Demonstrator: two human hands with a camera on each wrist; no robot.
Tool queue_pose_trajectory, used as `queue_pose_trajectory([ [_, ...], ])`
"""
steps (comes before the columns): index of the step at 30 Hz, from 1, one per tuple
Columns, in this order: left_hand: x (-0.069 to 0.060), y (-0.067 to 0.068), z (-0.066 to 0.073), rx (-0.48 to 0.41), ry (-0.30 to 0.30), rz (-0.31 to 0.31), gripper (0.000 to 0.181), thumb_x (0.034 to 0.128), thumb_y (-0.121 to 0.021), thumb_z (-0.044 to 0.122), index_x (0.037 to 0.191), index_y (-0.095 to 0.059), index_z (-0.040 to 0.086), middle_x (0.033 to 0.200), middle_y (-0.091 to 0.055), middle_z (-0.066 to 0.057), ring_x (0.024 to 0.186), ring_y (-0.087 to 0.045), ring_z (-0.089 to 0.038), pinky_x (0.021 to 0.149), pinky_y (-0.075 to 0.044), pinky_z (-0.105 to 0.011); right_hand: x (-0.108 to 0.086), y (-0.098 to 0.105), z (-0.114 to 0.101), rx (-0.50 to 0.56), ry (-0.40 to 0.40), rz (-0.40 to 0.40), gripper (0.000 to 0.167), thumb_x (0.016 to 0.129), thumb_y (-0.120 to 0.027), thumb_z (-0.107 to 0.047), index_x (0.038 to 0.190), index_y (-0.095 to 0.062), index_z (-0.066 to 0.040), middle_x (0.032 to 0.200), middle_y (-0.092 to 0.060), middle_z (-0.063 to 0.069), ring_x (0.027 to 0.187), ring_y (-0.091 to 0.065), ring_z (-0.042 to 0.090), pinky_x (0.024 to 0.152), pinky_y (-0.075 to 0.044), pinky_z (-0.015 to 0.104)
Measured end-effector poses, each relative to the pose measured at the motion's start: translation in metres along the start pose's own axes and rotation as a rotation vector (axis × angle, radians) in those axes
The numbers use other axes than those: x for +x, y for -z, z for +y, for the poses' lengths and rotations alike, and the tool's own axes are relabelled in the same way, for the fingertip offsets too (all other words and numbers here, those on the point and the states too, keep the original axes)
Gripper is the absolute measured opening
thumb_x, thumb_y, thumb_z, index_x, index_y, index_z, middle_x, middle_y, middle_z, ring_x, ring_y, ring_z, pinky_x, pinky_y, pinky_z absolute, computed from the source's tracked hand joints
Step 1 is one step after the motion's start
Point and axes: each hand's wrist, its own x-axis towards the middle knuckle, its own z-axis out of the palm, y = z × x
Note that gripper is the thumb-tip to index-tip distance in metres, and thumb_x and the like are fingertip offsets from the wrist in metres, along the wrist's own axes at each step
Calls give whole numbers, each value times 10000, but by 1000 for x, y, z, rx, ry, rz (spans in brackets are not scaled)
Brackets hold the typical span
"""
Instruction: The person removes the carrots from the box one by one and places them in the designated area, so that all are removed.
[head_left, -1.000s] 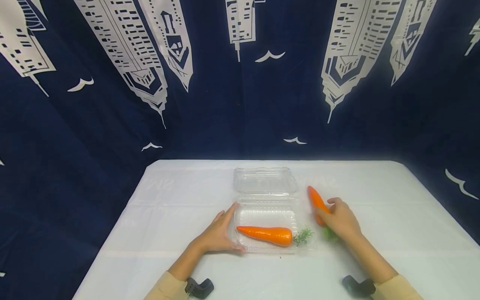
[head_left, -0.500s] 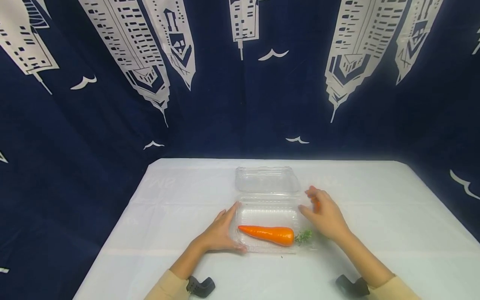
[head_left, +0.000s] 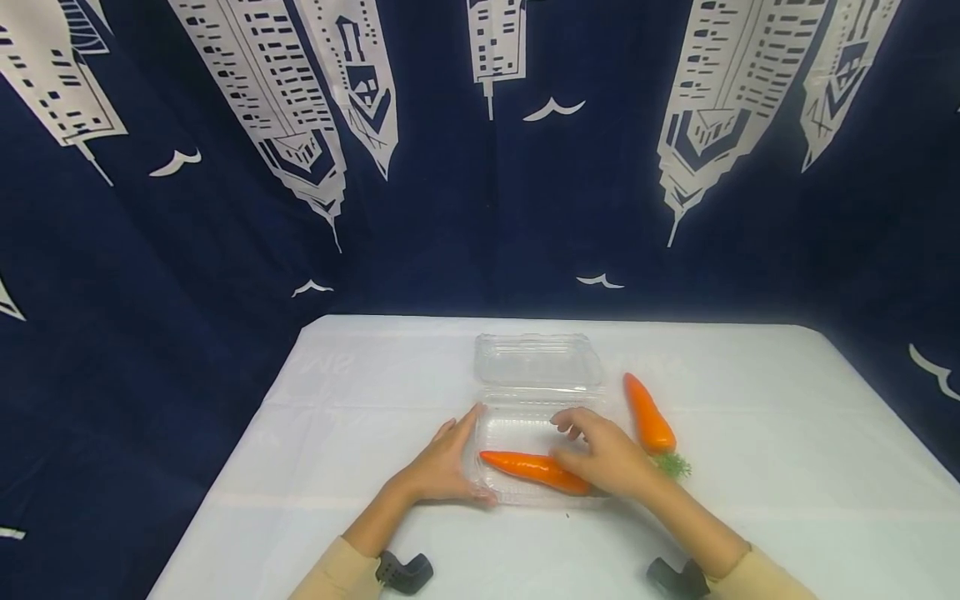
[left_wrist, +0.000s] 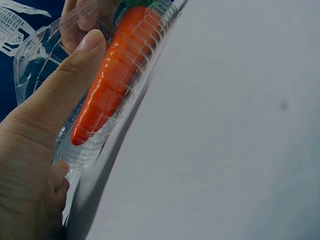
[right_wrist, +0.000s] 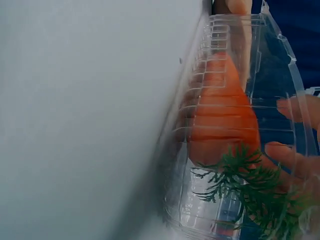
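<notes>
- Container (head_left: pixel 517 430), clear plastic, sat gripped at its left end by my left hand (head_left: pixel 442 467).
- My right hand (head_left: pixel 606 454), fingers loosely parted, hung over the carrot (head_left: pixel 521 467) inside.

A container (head_left: pixel 516 430) holding one carrot (head_left: pixel 525 467) lies left of another carrot (head_left: pixel 648 415).

Plain pale-beige fabric left sleeve (head_left: pixel 341 573) that showed at seven o'clock in the head view, matching right sleeve (head_left: pixel 759 577) between four and five o'clock, angular blackish left wrist device (head_left: pixel 407 574) that jutted beside its sleeve, similarly dark right wrist device (head_left: pixel 677 579) near five o'clock.
</notes>
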Motion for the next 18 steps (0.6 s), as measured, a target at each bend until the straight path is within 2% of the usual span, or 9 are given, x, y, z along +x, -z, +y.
queue_pose_trajectory([
  [6, -1, 0, 1, -7, 24, -4, 1339, 576, -877, 584, 1582, -87, 188, 1600, -218, -100, 1440, -150, -434, 1121, -212, -607, 1, -4, 1, -48, 17, -96, 410, 812, -787, -274, 1159, -653, -102, 1032, -642, -10, 924, -574, 184, 839, -521, 397],
  [11, -1, 0, 2, -5, 17, -8, 1330, 584, -879, 573, 1581, -92, 181, 1598, -220, -108, 1442, -152, -426, 1132, -194, -594, 2, -6, 2, -81, -15, -177, 434, 787, -806, -350, 1132, -674, -122, 930, -635, -66, 821, -544, 131, 799, -517, 375],
  [18, -1, 0, 2, -10, 11, -7, 1318, 596, -887, 543, 1580, -98, 160, 1599, -216, -103, 1448, -145, -411, 1147, -170, -575, 3, -10, 6, -98, -6, -227, 343, 782, -816, -365, 1054, -694, -197, 899, -641, -117, 778, -537, 107, 805, -512, 383],
])
